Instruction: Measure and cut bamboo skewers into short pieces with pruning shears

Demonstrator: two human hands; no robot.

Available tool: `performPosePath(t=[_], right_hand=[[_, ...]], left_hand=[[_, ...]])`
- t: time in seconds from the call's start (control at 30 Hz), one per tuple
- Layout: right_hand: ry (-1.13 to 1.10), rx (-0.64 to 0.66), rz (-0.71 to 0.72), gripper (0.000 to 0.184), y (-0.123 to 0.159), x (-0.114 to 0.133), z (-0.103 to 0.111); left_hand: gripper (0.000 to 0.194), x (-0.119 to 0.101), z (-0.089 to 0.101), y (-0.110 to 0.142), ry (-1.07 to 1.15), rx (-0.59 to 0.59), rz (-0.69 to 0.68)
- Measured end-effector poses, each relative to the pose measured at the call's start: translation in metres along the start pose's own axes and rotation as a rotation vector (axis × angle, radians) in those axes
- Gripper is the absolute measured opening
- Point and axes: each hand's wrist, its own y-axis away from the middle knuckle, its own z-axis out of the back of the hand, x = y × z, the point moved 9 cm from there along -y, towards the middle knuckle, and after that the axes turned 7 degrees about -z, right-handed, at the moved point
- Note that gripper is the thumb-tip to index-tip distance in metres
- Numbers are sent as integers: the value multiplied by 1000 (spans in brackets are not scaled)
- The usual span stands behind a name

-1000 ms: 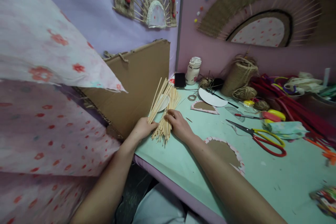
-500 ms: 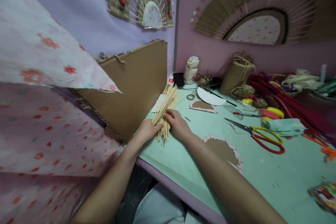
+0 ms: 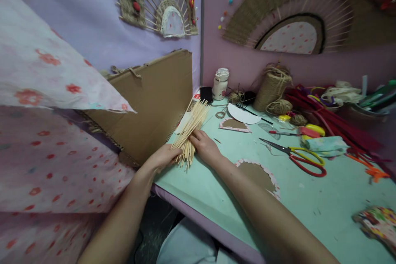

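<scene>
A loose bundle of thin wooden sticks lies slanted on the pale green tabletop, beside the cardboard sheet. My left hand grips the bundle's near left side, its thumb lying over the sticks. On the right side, my right hand has its fingers curled against the bundle; its fingertips are partly hidden among the sticks. A white paper piece shows just left of the bundle. One short dark sliver lies to the right of my right hand.
Brown cardboard leans at the left. Scissors, a fabric-edged cardboard half-circle and a larger rounded piece lie on the table. Behind stand a white bottle and a twine spool. Floral cloth hangs left.
The view has shifted slightly to the right. My left hand has moved a little outward, with its thumb now lower on the sticks. Both hands stay at the bundle.
</scene>
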Motion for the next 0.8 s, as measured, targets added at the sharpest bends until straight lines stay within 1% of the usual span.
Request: performPosePath(t=[0.1, 0.17, 0.27, 0.37, 0.47, 0.53, 0.57, 0.6, 0.67, 0.77, 0.8], right_hand=[[49, 10, -23, 30, -10, 3, 0], [77, 10, -56, 30, -19, 3, -1], [104, 19, -105, 31, -29, 0, -4], [108, 45, -121, 32, -29, -2, -3], [103, 71, -122, 45, -20, 2, 8], [93, 81, -117, 54, -11, 10, 20], [82, 84, -105, 56, -8, 16, 26], [72, 90, -78, 54, -5, 24, 31], [53, 102, 2, 42, 0, 43, 37], [38, 120, 117, 18, 4, 63, 36], [38, 121, 136, 15, 5, 66, 34]], left_hand=[[30, 7, -5, 19, 80, 76, 34], [32, 13, -13, 35, 215, 135, 73], [34, 15, -21, 62, 403, 141, 102], [36, 11, -28, 84, 563, 141, 117], [37, 6, -32, 96, 623, 135, 130], [36, 4, -34, 97, 615, 139, 130], [36, 3, -35, 97, 608, 139, 128], [35, 3, -36, 97, 600, 137, 125], [34, 2, -37, 95, 576, 122, 114], [34, 6, -35, 93, 485, 72, 89], [36, 8, -33, 92, 443, 37, 73]])
